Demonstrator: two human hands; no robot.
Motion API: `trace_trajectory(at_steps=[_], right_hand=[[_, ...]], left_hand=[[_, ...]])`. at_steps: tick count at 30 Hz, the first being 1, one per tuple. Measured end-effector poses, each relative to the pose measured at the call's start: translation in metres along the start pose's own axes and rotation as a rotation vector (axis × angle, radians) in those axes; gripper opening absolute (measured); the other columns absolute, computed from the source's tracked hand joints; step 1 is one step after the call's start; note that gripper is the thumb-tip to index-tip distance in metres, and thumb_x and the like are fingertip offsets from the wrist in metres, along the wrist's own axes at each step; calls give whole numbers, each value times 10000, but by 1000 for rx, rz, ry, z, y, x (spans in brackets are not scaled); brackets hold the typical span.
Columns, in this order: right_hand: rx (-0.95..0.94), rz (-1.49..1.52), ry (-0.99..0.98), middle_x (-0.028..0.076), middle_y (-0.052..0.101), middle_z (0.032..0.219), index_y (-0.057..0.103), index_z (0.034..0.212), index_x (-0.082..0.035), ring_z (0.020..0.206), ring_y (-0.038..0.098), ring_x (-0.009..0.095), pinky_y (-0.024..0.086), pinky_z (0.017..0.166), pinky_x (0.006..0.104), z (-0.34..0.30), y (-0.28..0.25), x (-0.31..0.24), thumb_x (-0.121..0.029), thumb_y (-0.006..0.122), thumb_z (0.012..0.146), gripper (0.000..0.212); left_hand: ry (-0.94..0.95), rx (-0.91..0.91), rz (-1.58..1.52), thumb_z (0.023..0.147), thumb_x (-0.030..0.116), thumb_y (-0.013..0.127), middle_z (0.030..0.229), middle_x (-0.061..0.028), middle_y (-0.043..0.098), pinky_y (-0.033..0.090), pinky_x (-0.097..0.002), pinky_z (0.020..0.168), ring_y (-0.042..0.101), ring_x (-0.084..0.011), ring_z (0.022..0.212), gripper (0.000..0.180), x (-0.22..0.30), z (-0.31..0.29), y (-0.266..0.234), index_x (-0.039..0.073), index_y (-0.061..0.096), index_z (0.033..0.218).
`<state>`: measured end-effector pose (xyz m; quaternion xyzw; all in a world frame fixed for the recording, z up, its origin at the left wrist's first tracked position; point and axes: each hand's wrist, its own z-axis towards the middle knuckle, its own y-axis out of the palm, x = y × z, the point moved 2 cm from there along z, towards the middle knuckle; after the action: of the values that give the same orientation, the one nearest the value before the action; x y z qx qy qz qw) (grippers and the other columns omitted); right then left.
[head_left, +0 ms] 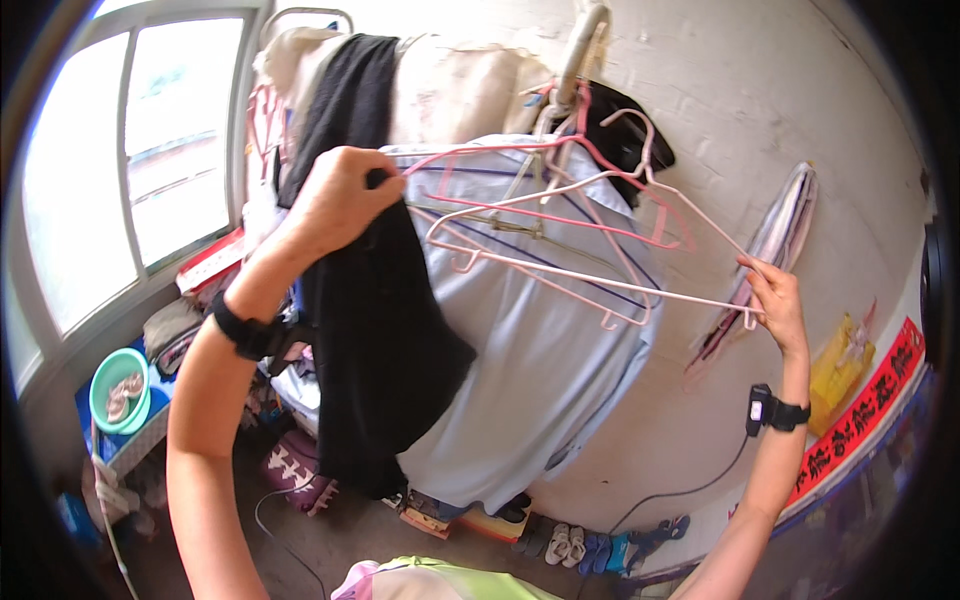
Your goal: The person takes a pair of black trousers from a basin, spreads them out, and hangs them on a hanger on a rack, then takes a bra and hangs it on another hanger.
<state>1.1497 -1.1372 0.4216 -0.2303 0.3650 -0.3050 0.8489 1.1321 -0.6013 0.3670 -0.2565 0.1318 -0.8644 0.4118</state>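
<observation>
Yellow-green clothing (pixel 460 568) edges six o'clock; left hand (pixel 350 200) pinches pink hanger (pixel 510 147), right hand (pixel 777 300) pale hanger (pixel 600 279), black garment (pixel 365 370) overlapping blue shirt (pixel 530 390).

light-blue shirt (pixel 500 400), black garment (pixel 370 350), pink hanger (pixel 560 219), whitish hanger (pixel 600 279), mint-green basin (pixel 104 389)

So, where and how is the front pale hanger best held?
Probably pinch the front pale hanger at its right corner, from the right, as the right hand does: that end clears the shirt; its left side overlaps the pink hanger.

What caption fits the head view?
Left hand at a pink hanger, right hand gripping a pale hanger, before a light-blue shirt.
</observation>
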Motion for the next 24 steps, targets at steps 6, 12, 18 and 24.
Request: trace_trajectory(at_steps=[6, 12, 18, 24], right_hand=[[-43, 136, 23, -82, 418, 503, 631, 1189, -7, 410, 362, 5, 270, 395, 181, -8, -5, 32, -149, 546, 971, 273], [-22, 146, 130, -67, 429, 491, 634, 1162, -6, 399, 366, 11, 273, 384, 189, -50, -12, 84, -222, 551, 975, 298], [105, 100, 181, -69, 398, 494, 633, 1158, -2, 400, 342, 15, 250, 385, 197, -130, -25, 121, -263, 564, 970, 329], [163, 241, 283, -50, 359, 451, 611, 1038, 12, 350, 297, 30, 178, 353, 214, -257, -34, 164, -291, 556, 974, 315]], left_hand=[[-70, -42, -7, 837, 170, 631, 703, -133, 636, 467, -302, 661, 591, -141, 666, 224, -7, 11, -8, -47, 666, 883], [-56, -91, 2, 874, 173, 617, 756, -92, 657, 469, -290, 725, 595, -122, 729, 219, -18, 17, -13, -37, 667, 906], [-104, -110, 50, 881, 184, 615, 772, -63, 654, 463, -279, 741, 586, -108, 754, 232, -23, 20, -13, -42, 663, 894], [140, -90, 25, 866, 165, 636, 854, -48, 636, 449, -281, 739, 545, -110, 781, 178, -29, 1, -19, 37, 615, 988]])
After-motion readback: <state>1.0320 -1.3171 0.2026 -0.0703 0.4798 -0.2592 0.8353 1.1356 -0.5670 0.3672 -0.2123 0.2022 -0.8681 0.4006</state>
